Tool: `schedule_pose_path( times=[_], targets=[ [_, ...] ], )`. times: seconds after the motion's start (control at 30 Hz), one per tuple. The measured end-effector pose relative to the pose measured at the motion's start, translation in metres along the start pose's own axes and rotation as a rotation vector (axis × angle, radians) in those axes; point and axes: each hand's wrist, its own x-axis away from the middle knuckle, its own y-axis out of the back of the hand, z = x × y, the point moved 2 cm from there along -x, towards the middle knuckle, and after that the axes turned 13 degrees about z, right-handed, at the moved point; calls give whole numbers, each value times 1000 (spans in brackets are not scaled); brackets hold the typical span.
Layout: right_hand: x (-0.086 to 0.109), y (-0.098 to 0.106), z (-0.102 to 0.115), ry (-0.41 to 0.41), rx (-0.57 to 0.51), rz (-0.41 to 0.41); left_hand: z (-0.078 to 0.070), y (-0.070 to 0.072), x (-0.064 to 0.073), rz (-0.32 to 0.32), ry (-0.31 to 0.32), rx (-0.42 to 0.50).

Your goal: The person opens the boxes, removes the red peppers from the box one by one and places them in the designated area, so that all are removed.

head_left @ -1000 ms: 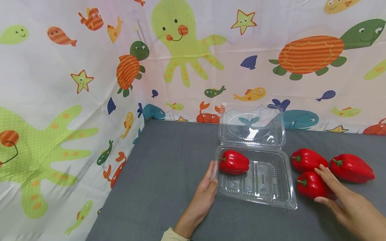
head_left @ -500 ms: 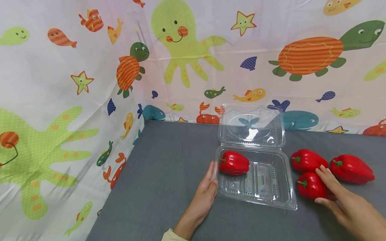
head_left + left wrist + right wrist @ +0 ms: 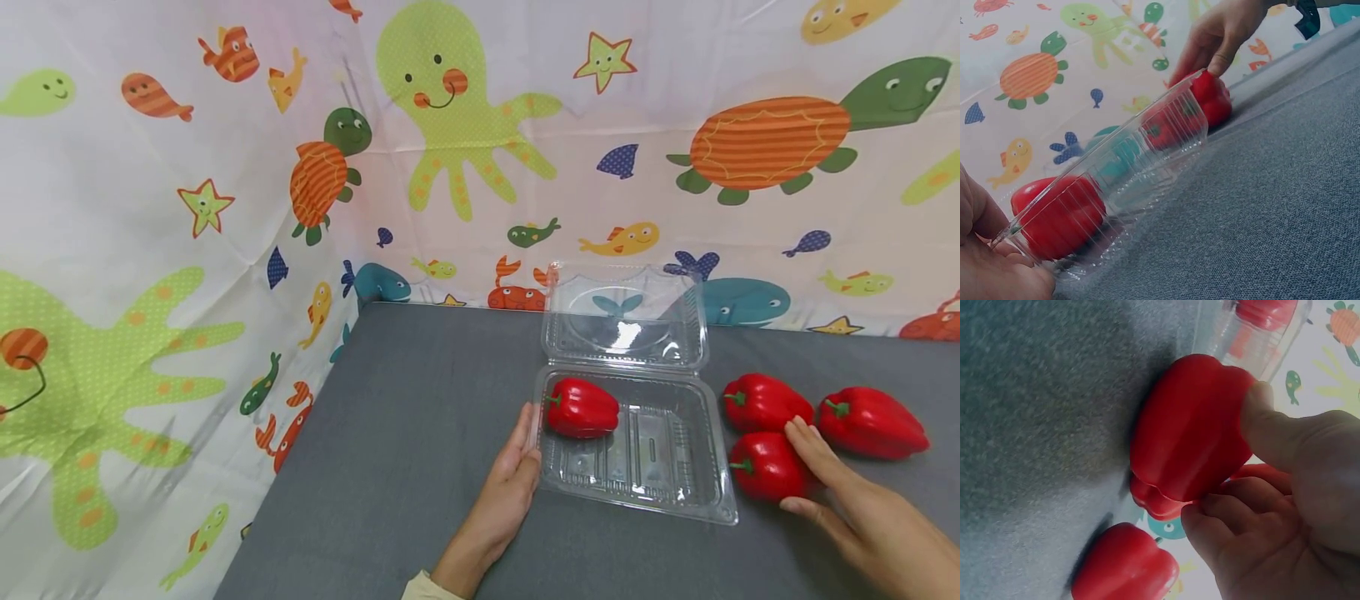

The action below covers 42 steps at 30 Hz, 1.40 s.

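A clear plastic clamshell container [image 3: 637, 492] lies with its lid [image 3: 626, 325] raised at the back. Inside its left end sits a red bell pepper [image 3: 583, 408]. My left hand [image 3: 502, 492] holds the container's left rim, thumb on the near side, as the left wrist view also shows. To the right of the container, my right hand [image 3: 855, 508] grips another red bell pepper [image 3: 1191, 425] between thumb and fingers. Its green stem points left toward the container. The fingers hide its right end in the head view.
Two more red bell peppers lie behind the gripped one: one pepper [image 3: 767, 402] near the container and another pepper [image 3: 873, 422] farther right. A grey cloth [image 3: 390, 433] covers the table. Sea-animal curtains [image 3: 480, 233] hang at the back and left.
The pepper in my right hand has shifted slightly left, toward the container. My left hand and the container keep their place.
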Motion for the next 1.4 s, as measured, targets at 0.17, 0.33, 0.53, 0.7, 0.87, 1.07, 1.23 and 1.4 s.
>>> schedule_pose_path(
  times=[0.17, 0.33, 0.53, 0.7, 0.87, 1.07, 1.23, 1.4],
  targets=[
    [0, 1, 3, -10, 22, 37, -2, 0, 0, -4, 0, -4],
    [1, 4, 4, -32, 29, 54, -3, -1, 0, -6, 19, -2],
    [4, 15, 14, -28, 24, 5, -2, -2, -1, 10, -7, 4],
    [-2, 35, 46, -5, -47, -27, -3, -2, 0, 12, -6, -2],
    [-13, 46, 86, 103, -87, -104, -3, -2, 0, 9, -9, -2],
    [-28, 52, 122, 221, -102, -92, -2, -3, -1, 7, -5, -13],
    [-41, 43, 144, 271, -117, -92, 0, -4, -2, -1, 0, -31],
    [-58, 29, 159, 332, -127, -102, 0, -4, -1, -22, 16, -33]
  ],
)
